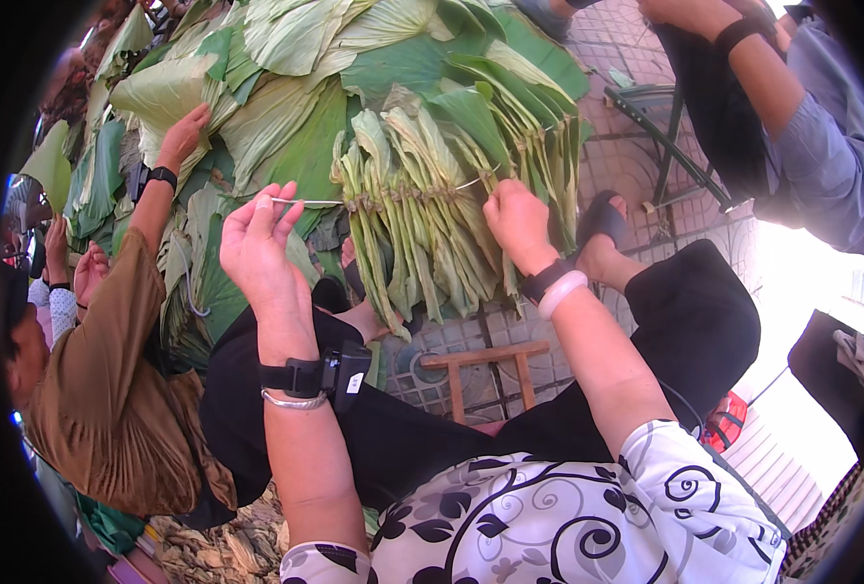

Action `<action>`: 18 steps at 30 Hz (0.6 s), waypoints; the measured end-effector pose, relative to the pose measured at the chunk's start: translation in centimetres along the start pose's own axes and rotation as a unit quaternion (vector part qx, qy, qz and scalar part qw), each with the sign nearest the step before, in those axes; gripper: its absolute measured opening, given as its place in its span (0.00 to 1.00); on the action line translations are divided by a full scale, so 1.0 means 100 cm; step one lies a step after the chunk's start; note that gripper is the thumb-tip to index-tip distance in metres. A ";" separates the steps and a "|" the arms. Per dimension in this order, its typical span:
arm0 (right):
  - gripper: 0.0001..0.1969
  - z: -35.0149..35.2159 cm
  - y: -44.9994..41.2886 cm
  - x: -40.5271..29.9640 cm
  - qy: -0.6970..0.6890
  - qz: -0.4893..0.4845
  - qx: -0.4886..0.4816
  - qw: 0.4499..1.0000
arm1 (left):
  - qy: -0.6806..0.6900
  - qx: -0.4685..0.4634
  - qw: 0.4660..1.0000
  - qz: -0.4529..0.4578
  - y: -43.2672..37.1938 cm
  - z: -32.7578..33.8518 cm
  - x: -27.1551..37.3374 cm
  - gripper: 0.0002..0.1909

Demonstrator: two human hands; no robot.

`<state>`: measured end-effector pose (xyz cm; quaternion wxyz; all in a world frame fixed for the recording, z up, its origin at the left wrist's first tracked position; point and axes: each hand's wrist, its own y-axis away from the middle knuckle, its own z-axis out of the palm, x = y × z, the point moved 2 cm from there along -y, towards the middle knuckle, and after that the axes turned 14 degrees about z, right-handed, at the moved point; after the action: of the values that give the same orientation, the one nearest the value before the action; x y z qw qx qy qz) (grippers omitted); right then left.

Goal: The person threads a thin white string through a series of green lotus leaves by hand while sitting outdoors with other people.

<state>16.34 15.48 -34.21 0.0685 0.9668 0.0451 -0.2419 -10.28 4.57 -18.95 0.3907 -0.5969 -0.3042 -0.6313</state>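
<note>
My left hand (262, 237) pinches the end of a thin metal needle (307, 201) between thumb and fingers. The needle runs into a row of folded green lotus leaves (421, 212), threaded side by side and hanging down in front of me. At the row's right side my right hand (517, 219) is closed, close to a pale cord (470, 183) that comes out of the leaves; its fingertips are hidden, so whether it holds the cord or a leaf edge cannot be told. More folded leaves (548, 157) hang beyond my right hand.
A heap of large lotus leaves (395, 44) lies ahead. At left, a person in a brown top (110, 409) reaches to a leaf; another person's arm (760, 80) is at upper right. A wooden stool frame (486, 355) stands below the row, a green metal frame (665, 139) at right on the tiles.
</note>
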 end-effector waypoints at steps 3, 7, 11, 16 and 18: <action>0.06 -0.011 -0.004 0.009 -0.008 0.043 0.027 0.999 | -0.001 -0.001 1.000 -0.003 0.000 -0.002 -0.001 0.05; 0.07 -0.017 0.003 0.004 -0.025 0.040 0.063 0.997 | 0.000 -0.009 1.000 -0.003 -0.001 -0.004 -0.003 0.05; 0.09 -0.008 0.017 -0.013 -0.059 -0.040 -0.024 0.997 | 0.009 -0.006 1.000 -0.003 -0.002 -0.003 -0.006 0.05; 0.12 0.009 0.022 -0.014 0.047 -0.056 -0.064 0.995 | 0.004 -0.002 1.000 0.000 -0.001 0.002 -0.001 0.06; 0.11 0.012 0.019 -0.012 0.046 -0.053 -0.062 0.996 | 0.010 -0.004 1.000 0.001 -0.002 0.000 -0.003 0.06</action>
<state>14.96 13.32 -34.50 0.1132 0.9671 0.1141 -0.1970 -10.42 4.74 -19.21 0.3923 -0.5924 -0.2966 -0.6382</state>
